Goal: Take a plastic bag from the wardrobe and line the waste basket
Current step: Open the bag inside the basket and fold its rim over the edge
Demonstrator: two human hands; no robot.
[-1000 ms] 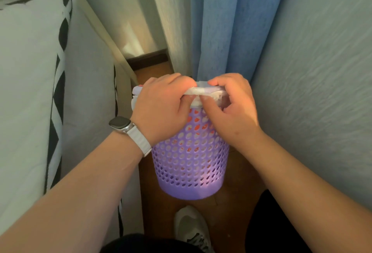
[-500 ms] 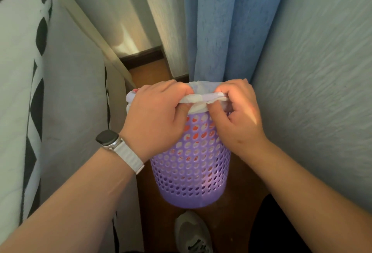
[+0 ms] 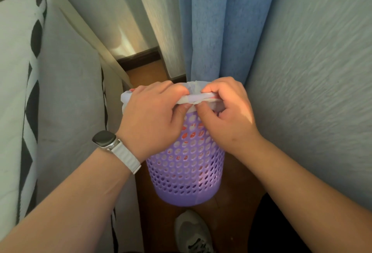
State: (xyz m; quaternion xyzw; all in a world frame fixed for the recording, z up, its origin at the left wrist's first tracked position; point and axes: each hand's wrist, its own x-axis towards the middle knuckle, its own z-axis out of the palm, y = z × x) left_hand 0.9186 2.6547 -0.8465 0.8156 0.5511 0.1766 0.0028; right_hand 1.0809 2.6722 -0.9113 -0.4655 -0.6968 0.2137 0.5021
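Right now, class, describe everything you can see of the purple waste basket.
The waste basket is lilac plastic, round, tapering downward, its wall pierced by rows of holes above a solid base band. It stands upright on the wooden floor. A white plastic bag lines it, folded over the rim, where the left hand and right hand pinch it.

Purple perforated waste basket stands on a narrow strip of wooden floor, hemmed by the mattress side on the left and the textured wall close on the right. Blue curtain hangs directly behind the rim, touching or nearly so; no passage there. Open floor shows only left-rear toward the skirting board, and in front, where a sneaker occupies part of the gap.
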